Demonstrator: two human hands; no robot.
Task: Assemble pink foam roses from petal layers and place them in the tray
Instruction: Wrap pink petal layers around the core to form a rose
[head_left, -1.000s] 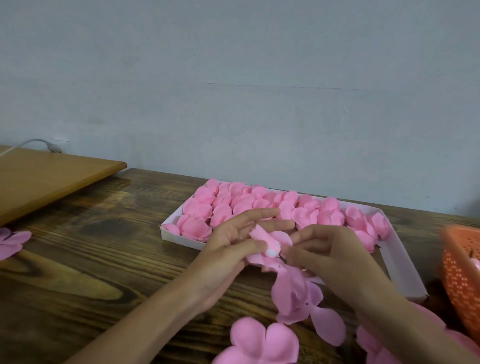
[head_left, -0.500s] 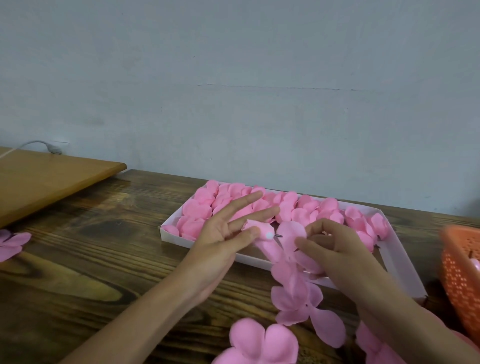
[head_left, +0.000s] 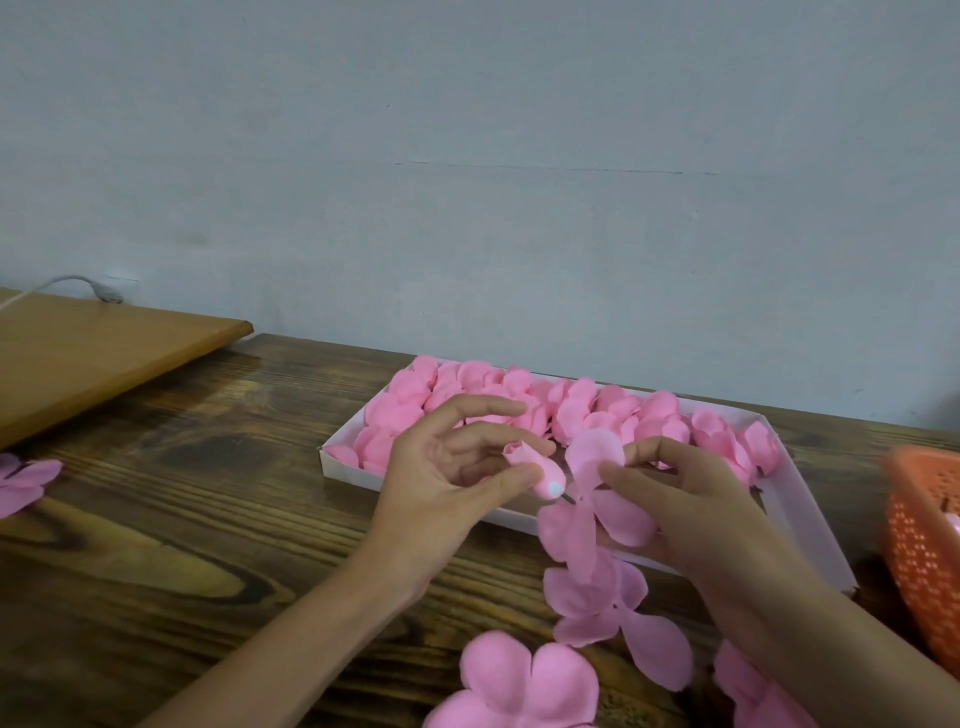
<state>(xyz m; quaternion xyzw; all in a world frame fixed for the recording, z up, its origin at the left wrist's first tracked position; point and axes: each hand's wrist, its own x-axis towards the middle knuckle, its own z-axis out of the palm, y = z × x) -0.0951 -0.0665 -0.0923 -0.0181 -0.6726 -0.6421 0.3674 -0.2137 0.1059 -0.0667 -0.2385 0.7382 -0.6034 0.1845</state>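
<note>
left hand (head_left: 447, 478) pinches the rose bud (head_left: 527, 464), other fingers spread. the bud slants, white base toward the petal layers (head_left: 592, 460) that the right hand (head_left: 691, 499) pinches.

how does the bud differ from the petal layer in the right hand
The bud is rolled tight; the petal layer is spread open and wider. The left hand pinches the bud alone; the right hand holds the petal layer with more layers hanging below. Both are pink.

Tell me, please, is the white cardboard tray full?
Not full: pink foam roses crowd most of the white cardboard tray; its near right corner is bare.
</note>
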